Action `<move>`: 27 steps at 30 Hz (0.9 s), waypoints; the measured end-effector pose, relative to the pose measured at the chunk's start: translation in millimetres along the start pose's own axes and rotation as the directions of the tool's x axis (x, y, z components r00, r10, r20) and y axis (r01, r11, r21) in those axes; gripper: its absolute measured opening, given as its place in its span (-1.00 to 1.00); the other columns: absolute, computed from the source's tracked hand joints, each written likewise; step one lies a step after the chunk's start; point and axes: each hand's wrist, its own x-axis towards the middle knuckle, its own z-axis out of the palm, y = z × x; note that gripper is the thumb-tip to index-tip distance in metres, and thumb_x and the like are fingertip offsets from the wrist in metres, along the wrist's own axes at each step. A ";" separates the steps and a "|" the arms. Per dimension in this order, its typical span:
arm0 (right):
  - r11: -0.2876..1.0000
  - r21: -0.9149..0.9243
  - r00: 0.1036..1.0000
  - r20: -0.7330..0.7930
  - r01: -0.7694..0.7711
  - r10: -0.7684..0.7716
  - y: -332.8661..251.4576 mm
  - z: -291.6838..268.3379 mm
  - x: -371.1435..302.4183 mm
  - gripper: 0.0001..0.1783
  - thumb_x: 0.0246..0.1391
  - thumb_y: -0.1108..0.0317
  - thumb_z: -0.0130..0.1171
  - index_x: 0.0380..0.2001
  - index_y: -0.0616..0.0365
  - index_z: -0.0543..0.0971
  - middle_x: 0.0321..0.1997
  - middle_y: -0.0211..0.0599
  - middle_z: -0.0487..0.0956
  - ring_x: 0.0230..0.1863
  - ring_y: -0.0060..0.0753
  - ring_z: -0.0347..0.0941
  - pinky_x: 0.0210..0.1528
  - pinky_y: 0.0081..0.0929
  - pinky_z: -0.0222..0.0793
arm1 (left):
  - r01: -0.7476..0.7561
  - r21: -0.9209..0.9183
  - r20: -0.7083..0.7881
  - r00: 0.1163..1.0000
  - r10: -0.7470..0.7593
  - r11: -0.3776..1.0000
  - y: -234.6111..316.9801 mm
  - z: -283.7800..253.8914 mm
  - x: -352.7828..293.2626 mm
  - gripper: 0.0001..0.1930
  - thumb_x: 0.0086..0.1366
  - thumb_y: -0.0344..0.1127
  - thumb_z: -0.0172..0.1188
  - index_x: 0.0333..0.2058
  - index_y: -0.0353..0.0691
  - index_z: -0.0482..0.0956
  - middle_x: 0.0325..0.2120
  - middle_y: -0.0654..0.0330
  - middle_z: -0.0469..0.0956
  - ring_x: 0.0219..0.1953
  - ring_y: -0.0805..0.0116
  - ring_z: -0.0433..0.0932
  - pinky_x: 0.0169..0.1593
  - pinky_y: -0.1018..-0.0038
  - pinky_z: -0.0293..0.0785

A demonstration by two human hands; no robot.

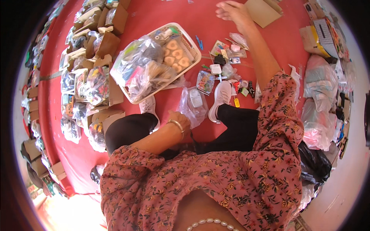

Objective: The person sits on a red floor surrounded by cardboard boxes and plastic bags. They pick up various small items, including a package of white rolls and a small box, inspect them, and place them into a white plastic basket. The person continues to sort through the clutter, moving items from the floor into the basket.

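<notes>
Right hand (231,12) out at the top of the frame, arm at full stretch, fingers loosely spread and released, just left of an open cardboard box (263,12)! Down at centre, the left hand (180,120) sits beside a clear plastic bag (187,109) with a white item (196,99) inside; its fingers curl, but whether they grip the plastic I cannot tell. That bag lies between two pale shoes (221,94) on the red floor (154,12). Upper left of centre, a cream basket (197,54) brims with bagged goods, and small packets (205,82) crowd the floor right of centre.
</notes>
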 end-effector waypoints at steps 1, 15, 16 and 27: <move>0.994 -0.069 0.997 -0.012 -0.081 0.081 7.9 -20.8 -2.9 -0.77 0.02 0.25 0.06 -0.33 0.17 0.53 -0.42 -0.29 0.56 -0.39 -0.53 0.48 -0.28 -0.59 0.36 | 0.009 -0.004 -0.003 1.000 -0.009 1.000 -1.3 6.5 0.8 -0.80 0.12 -0.31 -0.04 -0.31 -0.21 0.48 -0.39 0.16 0.52 -0.29 0.27 0.50 -0.30 0.22 0.30; 0.479 -0.797 0.695 0.578 0.368 0.427 232.2 24.7 -93.3 -0.42 -0.35 0.10 0.21 -0.16 0.10 0.43 -0.17 0.04 0.42 -0.17 -0.04 0.41 -0.24 -0.18 0.36 | 0.052 -0.080 0.014 0.999 -0.051 0.995 -20.7 31.2 5.8 -0.73 0.07 -0.18 0.10 -0.28 -0.18 0.40 -0.40 0.13 0.49 -0.28 0.19 0.47 -0.27 0.17 0.31; 0.472 -0.775 0.652 0.620 0.421 0.436 234.0 40.2 -104.4 -0.26 -0.34 0.07 0.23 0.01 0.05 0.32 0.02 0.08 0.33 -0.03 -0.02 0.35 -0.13 -0.17 0.33 | 0.065 -0.083 -0.013 0.998 -0.067 0.994 -22.2 36.1 6.0 -0.75 0.09 -0.18 0.08 -0.31 -0.19 0.42 -0.41 0.14 0.50 -0.29 0.21 0.47 -0.27 0.16 0.30; 0.228 -0.882 0.905 0.368 0.412 -0.211 339.8 100.8 -179.9 -0.13 -0.34 0.07 0.29 0.12 -0.11 0.17 0.18 0.11 0.08 0.12 0.35 0.06 -0.06 0.40 -0.05 | 0.067 -0.113 0.025 0.998 -0.065 0.991 -35.2 35.4 19.8 -0.64 0.05 -0.23 0.08 -0.16 -0.19 0.35 -0.40 0.12 0.48 -0.31 0.19 0.47 -0.31 0.22 0.33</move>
